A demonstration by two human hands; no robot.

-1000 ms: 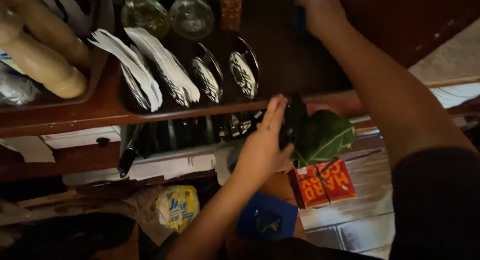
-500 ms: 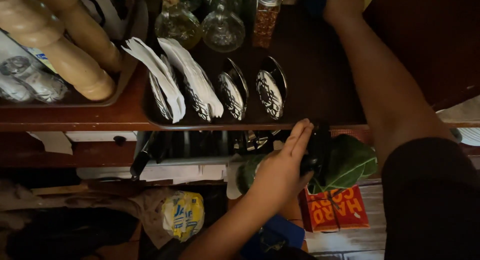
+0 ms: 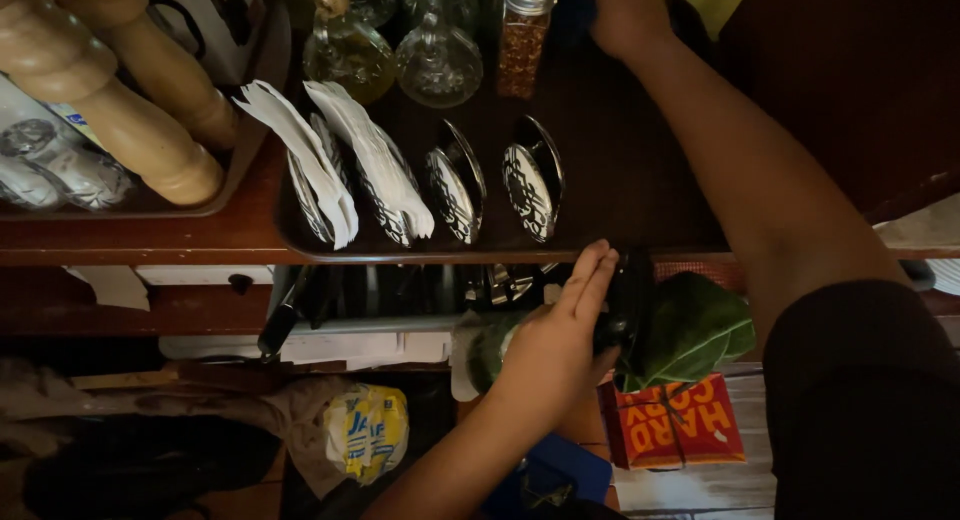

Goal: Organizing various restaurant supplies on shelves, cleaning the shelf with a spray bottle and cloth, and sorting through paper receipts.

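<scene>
Below, left hand (image 3: 555, 345) fingers (image 3: 590, 280) flat against dark object (image 3: 625, 305) beside leaves (image 3: 690, 330).

Bare dark tray (image 3: 640, 180) right of upright plates (image 3: 530, 185), bottles (image 3: 440, 50) crowding rear, seemingly

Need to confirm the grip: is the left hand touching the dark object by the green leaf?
Touching: head view shows left hand fingers wrapped against the dark object, no gap.
</scene>
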